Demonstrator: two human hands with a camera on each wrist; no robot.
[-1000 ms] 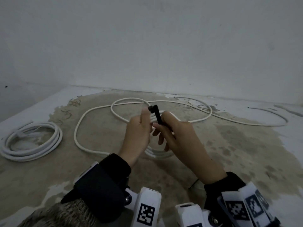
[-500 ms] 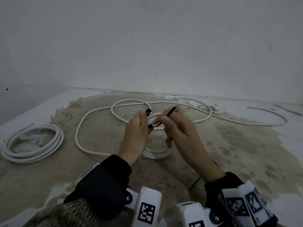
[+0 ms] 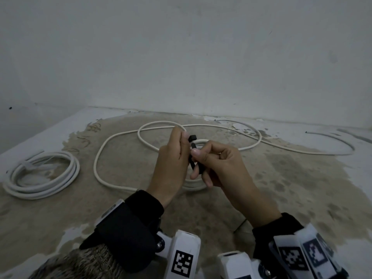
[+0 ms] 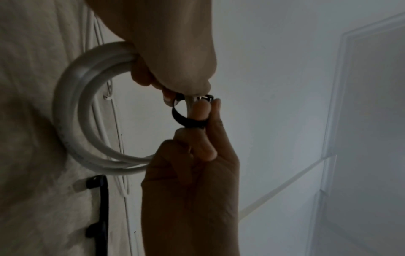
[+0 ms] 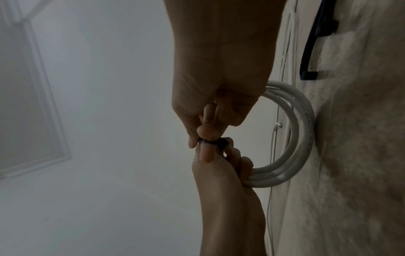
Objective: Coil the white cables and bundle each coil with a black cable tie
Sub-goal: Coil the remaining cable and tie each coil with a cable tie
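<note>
My left hand grips a small white cable coil held above the floor, its thumb against the head of a black cable tie. My right hand pinches the tie's strap just below. In the left wrist view the left hand closes round the coil, and the tie curves in a loop into the right hand. The right wrist view shows the right hand pinching the tie, while the left hand holds the coil.
A second white coil lies on the floor at the left. A long loose white cable loops across the stained floor behind the hands and runs off right. A thin dark strip lies by my right wrist. A wall stands close behind.
The right hand has regripped the tie. Its tail pointed up and right half a second ago and now runs down into the right palm. Both hands stay together over the coil.
</note>
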